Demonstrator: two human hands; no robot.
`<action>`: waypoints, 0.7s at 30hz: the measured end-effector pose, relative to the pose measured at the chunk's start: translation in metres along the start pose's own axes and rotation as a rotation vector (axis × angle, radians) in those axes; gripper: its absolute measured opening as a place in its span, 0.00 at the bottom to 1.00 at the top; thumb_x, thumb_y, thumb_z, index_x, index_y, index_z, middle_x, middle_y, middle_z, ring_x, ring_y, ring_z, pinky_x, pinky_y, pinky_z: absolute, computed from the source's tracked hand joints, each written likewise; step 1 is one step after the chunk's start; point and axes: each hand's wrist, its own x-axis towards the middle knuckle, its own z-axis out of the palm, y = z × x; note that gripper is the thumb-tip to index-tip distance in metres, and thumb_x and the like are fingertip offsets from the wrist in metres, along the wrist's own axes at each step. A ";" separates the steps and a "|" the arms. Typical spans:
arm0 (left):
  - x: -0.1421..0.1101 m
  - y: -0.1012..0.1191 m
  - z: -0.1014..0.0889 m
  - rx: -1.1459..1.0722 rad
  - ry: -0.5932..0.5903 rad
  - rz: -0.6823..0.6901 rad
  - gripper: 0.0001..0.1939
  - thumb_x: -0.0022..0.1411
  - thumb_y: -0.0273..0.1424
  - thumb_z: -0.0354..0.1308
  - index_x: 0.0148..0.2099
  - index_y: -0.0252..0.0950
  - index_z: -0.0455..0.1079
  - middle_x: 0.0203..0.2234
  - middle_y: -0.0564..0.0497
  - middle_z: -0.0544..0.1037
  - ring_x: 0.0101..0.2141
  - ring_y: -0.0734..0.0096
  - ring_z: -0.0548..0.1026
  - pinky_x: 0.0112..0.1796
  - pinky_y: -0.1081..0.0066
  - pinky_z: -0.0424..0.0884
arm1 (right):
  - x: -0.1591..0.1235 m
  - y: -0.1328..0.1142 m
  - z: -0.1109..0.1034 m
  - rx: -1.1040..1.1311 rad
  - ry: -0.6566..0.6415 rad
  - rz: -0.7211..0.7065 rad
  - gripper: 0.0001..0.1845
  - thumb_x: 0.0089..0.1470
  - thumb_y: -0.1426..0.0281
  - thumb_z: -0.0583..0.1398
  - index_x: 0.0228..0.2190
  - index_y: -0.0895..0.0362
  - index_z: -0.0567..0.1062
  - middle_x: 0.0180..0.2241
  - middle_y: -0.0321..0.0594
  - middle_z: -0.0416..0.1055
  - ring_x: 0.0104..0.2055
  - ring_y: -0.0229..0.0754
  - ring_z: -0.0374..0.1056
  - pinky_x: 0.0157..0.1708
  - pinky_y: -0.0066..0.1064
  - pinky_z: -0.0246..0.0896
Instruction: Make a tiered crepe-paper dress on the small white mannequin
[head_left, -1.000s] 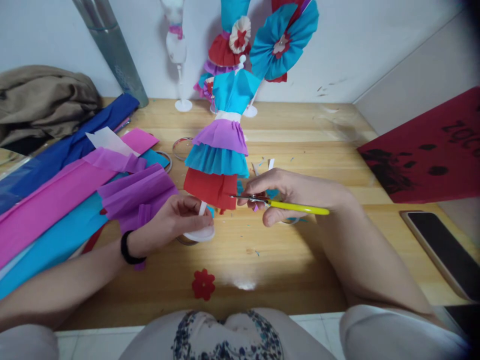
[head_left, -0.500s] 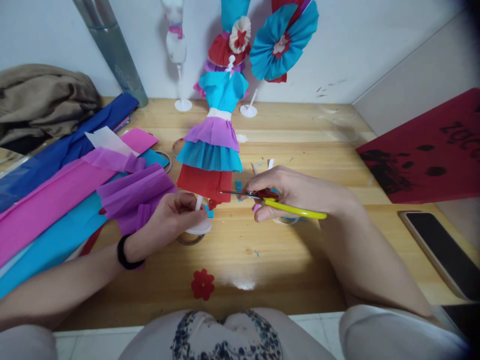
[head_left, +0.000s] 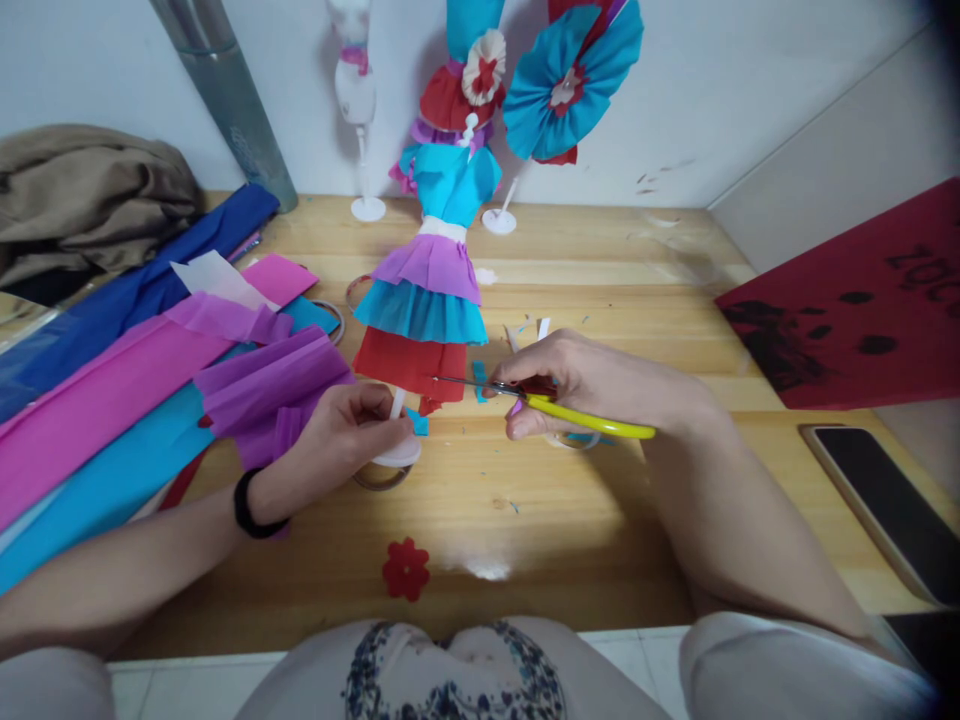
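Note:
A miniature dress form in crepe-paper layers tilts away from me, its skirt violet, blue and red. My left hand is closed round the white stem of its stand, just above the round base. My right hand grips scissors with a yellow and red handle. Their blades point left and lie against the lower part of the red layer. A small red paper scrap hangs or lies just under that hem; I cannot tell which.
Folded crepe paper in several colours covers the left side. A bottle and decorated dress forms stand along the wall. A red paper flower lies near the front edge. At right are a phone and a red board.
The scissor tips have shifted slightly left and up across the red layer. The top of the dress form has leaned a little to the right. Both grips stay the same.

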 end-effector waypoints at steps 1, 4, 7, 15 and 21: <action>0.000 -0.001 0.000 -0.002 0.000 -0.004 0.19 0.54 0.37 0.67 0.21 0.34 0.63 0.17 0.56 0.64 0.21 0.79 0.62 0.23 0.75 0.57 | 0.000 -0.001 0.000 0.008 -0.002 0.010 0.33 0.57 0.39 0.55 0.20 0.55 0.58 0.19 0.30 0.50 0.24 0.34 0.43 0.25 0.31 0.39; 0.000 -0.002 0.000 -0.002 0.005 -0.011 0.19 0.54 0.36 0.66 0.21 0.34 0.61 0.17 0.56 0.64 0.21 0.79 0.61 0.23 0.75 0.55 | 0.000 -0.003 -0.001 0.015 -0.007 0.024 0.34 0.56 0.39 0.55 0.20 0.55 0.59 0.19 0.30 0.50 0.24 0.34 0.43 0.25 0.32 0.40; 0.001 -0.002 0.001 0.011 0.010 -0.001 0.20 0.53 0.36 0.66 0.20 0.35 0.59 0.17 0.56 0.63 0.21 0.79 0.60 0.23 0.75 0.55 | 0.000 -0.001 -0.001 0.009 -0.014 0.031 0.34 0.55 0.38 0.55 0.19 0.55 0.60 0.18 0.30 0.50 0.23 0.34 0.45 0.25 0.32 0.41; 0.001 -0.002 0.001 0.023 0.023 -0.033 0.20 0.52 0.36 0.64 0.20 0.35 0.56 0.18 0.57 0.59 0.22 0.79 0.58 0.23 0.75 0.53 | 0.001 -0.001 -0.001 0.018 -0.006 0.047 0.35 0.54 0.37 0.56 0.19 0.55 0.62 0.18 0.31 0.51 0.23 0.34 0.46 0.24 0.30 0.41; 0.000 -0.001 0.002 0.027 0.016 -0.023 0.21 0.52 0.35 0.64 0.20 0.35 0.55 0.18 0.57 0.58 0.22 0.80 0.57 0.23 0.75 0.52 | 0.002 0.000 -0.002 0.006 -0.007 0.046 0.36 0.54 0.37 0.56 0.19 0.57 0.65 0.18 0.31 0.52 0.24 0.34 0.46 0.24 0.29 0.41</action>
